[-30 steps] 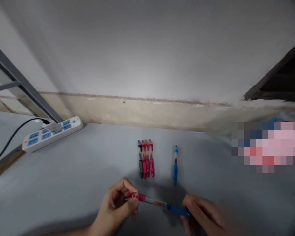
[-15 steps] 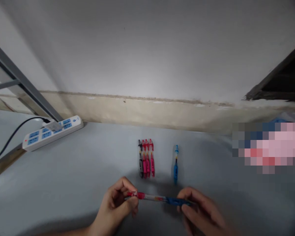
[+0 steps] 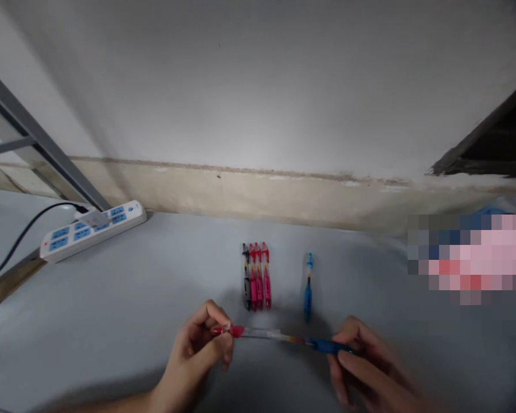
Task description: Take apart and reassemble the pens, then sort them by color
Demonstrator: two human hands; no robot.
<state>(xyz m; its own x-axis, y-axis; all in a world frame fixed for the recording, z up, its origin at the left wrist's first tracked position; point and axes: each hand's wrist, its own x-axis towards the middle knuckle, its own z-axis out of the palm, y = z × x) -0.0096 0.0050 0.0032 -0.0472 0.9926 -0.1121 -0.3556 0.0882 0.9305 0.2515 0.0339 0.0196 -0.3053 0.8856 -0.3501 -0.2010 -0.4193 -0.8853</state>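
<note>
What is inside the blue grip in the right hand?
The refill reaches the blue grip; how far it enters cannot be seen: opaque walls and the right hand cover the inside.

A white power strip [image 3: 92,232] with blue sockets, fitted with a plugged-in adapter [image 3: 95,217] and black cable [image 3: 62,203], lies beyond and left of the left hand [image 3: 200,344], near a grey metal frame [image 3: 47,146]. A pixelated pink patch [image 3: 485,252] sits beyond and right of the right hand [image 3: 361,361], near a pale wall [image 3: 258,103].

You have three slim pink-and-red plastic pens [image 3: 259,289], one grey-and-black plastic pen [image 3: 246,291], one blue plastic pen [image 3: 308,298], one red-topped clear plastic barrel [image 3: 261,332], one blue tubular grip [image 3: 324,346], one white power strip [image 3: 93,234].
</note>
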